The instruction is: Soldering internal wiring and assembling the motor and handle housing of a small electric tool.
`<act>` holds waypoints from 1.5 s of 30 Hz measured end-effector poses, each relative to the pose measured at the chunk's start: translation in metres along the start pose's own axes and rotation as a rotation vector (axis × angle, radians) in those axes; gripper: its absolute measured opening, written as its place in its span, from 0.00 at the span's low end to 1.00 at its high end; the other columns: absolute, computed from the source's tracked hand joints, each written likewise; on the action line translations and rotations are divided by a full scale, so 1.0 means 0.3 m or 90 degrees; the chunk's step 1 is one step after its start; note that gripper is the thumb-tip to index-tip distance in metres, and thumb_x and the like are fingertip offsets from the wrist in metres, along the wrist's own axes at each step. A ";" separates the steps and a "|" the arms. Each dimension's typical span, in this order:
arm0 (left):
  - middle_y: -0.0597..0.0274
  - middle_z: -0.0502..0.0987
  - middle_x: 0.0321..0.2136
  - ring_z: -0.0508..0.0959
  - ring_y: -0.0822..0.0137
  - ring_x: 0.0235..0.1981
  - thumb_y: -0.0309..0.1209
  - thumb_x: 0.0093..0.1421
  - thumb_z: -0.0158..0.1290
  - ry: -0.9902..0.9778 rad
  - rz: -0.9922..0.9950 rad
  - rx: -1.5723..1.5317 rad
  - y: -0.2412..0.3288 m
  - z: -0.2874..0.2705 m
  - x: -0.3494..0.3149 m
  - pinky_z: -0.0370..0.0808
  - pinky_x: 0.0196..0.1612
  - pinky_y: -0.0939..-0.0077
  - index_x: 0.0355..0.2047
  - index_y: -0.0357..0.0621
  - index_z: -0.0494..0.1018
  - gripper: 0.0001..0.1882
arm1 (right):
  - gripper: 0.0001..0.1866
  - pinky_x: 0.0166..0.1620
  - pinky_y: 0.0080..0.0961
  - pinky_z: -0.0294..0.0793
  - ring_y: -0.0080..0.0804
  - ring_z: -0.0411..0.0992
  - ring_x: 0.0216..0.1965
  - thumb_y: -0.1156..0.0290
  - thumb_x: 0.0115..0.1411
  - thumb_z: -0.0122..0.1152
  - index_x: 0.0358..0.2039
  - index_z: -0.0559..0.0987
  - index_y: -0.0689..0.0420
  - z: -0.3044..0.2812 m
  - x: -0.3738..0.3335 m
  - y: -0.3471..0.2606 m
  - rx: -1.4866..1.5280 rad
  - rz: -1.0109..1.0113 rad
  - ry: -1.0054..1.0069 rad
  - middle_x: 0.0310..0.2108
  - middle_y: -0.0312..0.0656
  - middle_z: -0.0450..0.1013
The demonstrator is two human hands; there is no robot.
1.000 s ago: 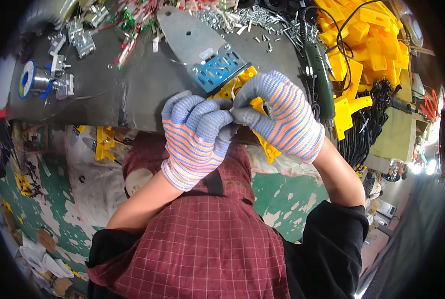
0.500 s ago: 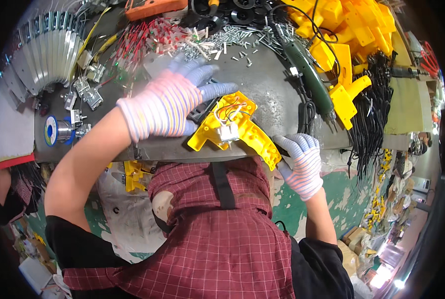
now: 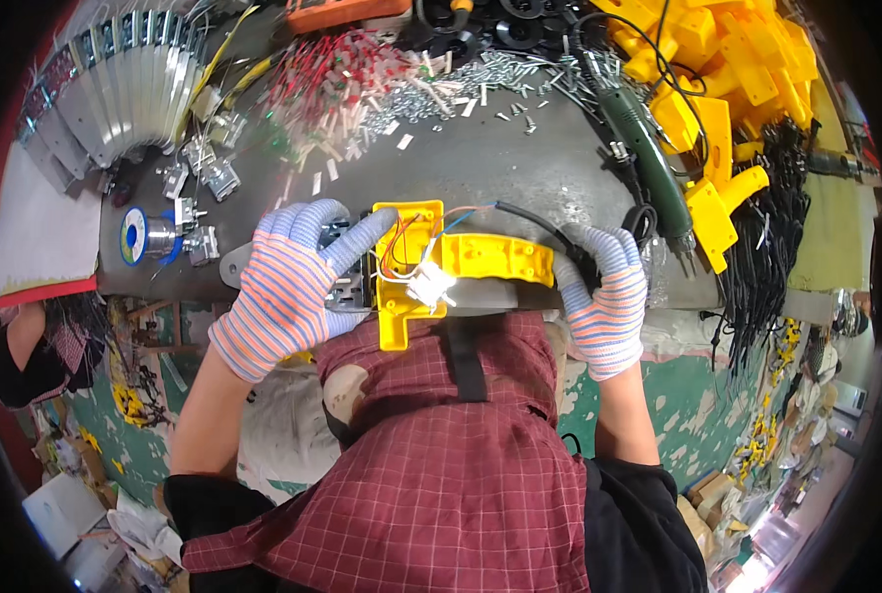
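An open yellow plastic housing half (image 3: 490, 257) lies level between my hands at the bench's front edge, its handle toward the right. Inside it sit thin red, white and blue wires and a small switch-like metal part (image 3: 427, 285), bright with glare. My left hand (image 3: 285, 282), in a striped glove, grips the wide left end, where a black and metal piece (image 3: 357, 287) joins the housing. A flat grey metal plate (image 3: 233, 265) pokes out beyond that hand. With curled fingers, my right gloved hand (image 3: 604, 301) holds the handle's tip and a black cable (image 3: 530, 219).
A green corded tool (image 3: 647, 163) lies right of centre, beside yellow housings (image 3: 748, 59) and black cables (image 3: 762, 227). Screws (image 3: 490, 84) and red wires (image 3: 337, 74) spread at the back. Metal blades (image 3: 115, 94) and a solder spool (image 3: 149, 235) stand left.
The housing has turned from slanting down right to lying level. My left hand has come down from above it to its left end. The black cable now shows along the handle.
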State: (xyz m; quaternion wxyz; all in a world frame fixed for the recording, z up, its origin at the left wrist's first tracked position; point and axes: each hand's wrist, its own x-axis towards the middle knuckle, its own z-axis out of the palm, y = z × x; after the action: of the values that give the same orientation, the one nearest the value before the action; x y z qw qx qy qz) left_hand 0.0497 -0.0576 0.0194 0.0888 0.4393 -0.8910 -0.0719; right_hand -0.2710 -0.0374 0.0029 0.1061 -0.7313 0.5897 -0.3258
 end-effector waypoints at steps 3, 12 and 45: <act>0.51 0.71 0.48 0.72 0.51 0.49 0.45 0.33 0.70 0.008 -0.049 -0.007 0.008 0.019 -0.013 0.68 0.53 0.54 0.61 0.54 0.69 0.49 | 0.14 0.45 0.40 0.70 0.46 0.72 0.41 0.78 0.46 0.67 0.35 0.80 0.52 0.035 0.018 -0.024 -0.087 -0.048 0.041 0.36 0.43 0.76; 0.48 0.66 0.58 0.66 0.38 0.57 0.31 0.39 0.68 0.206 0.173 -0.130 -0.062 0.091 -0.047 0.68 0.59 0.44 0.49 0.60 0.75 0.32 | 0.13 0.34 0.37 0.72 0.44 0.73 0.28 0.80 0.46 0.65 0.33 0.83 0.52 0.039 -0.037 -0.152 -0.156 0.054 0.027 0.29 0.43 0.74; 0.38 0.63 0.61 0.67 0.42 0.58 0.30 0.39 0.59 -0.015 0.037 -0.092 -0.043 0.065 -0.023 0.67 0.60 0.51 0.45 0.47 0.77 0.27 | 0.17 0.38 0.27 0.79 0.37 0.81 0.36 0.73 0.54 0.69 0.45 0.78 0.60 0.153 0.042 -0.386 0.140 0.101 -0.231 0.35 0.46 0.79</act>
State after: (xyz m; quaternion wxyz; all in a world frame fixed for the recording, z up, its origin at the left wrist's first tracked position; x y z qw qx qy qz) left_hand 0.0594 -0.0590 -0.0028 0.1117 0.4050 -0.8968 -0.1385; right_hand -0.1506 -0.0270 0.0347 0.3146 -0.7132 0.5779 -0.2416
